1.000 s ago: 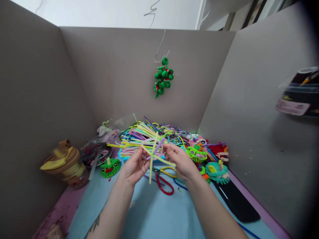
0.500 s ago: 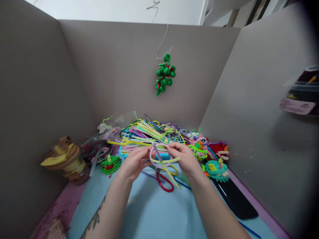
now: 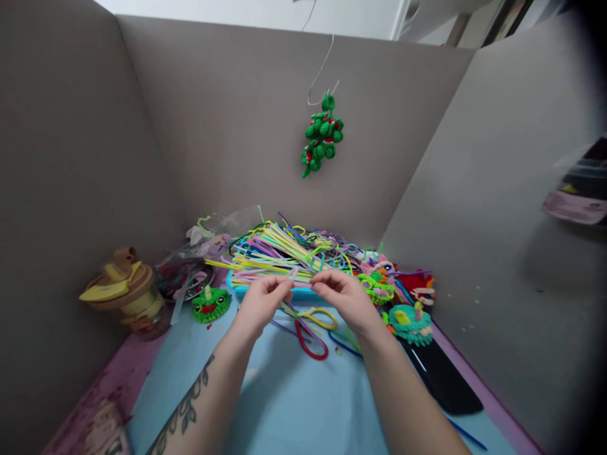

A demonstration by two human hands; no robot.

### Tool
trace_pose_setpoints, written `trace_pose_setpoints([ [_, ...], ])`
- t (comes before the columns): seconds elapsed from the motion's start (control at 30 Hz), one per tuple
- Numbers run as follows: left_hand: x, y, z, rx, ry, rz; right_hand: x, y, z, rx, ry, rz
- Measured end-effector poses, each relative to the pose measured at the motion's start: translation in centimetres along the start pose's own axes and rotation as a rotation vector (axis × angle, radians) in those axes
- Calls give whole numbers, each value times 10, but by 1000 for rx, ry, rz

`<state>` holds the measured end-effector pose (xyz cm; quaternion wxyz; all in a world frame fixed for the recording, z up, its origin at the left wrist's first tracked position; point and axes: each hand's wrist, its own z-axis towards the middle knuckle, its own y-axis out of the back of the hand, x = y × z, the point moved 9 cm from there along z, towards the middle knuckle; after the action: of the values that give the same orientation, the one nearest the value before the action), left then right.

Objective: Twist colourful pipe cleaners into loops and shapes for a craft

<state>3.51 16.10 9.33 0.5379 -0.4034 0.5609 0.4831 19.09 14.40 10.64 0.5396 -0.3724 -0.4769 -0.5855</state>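
My left hand [image 3: 263, 303] pinches pipe cleaners [image 3: 294, 273] above the scissors [image 3: 326, 351]; my right hand [image 3: 341, 298] curls inward, its grip unclear.

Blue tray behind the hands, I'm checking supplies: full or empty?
Full, it seems: colourful stems pile above the rim of the blue tray.
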Motion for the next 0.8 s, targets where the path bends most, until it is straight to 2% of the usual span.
trace_pose_setpoints([
  [0.1, 2, 1, -1, -27, 28, -44, 7, -11, -2, 126, 23, 15],
  [0.23, 4, 9, -1, -102, 58, -171, 13, -9, -4, 131, 65, -45],
  [0.33, 4, 15, -1, -141, 64, -216, 15, -16, -6, 154, 70, -159],
  [0.43, 4, 16, -1, -139, 66, -225, 21, -22, -7, 88, 95, -288],
  [0.57, 2, 12, -1, -93, 64, -185, 26, -25, -7, 19, 94, -297],
  [0.8, -6, -1, -2, 94, -4, -49, 18, -30, -7, 104, 12, -240],
])
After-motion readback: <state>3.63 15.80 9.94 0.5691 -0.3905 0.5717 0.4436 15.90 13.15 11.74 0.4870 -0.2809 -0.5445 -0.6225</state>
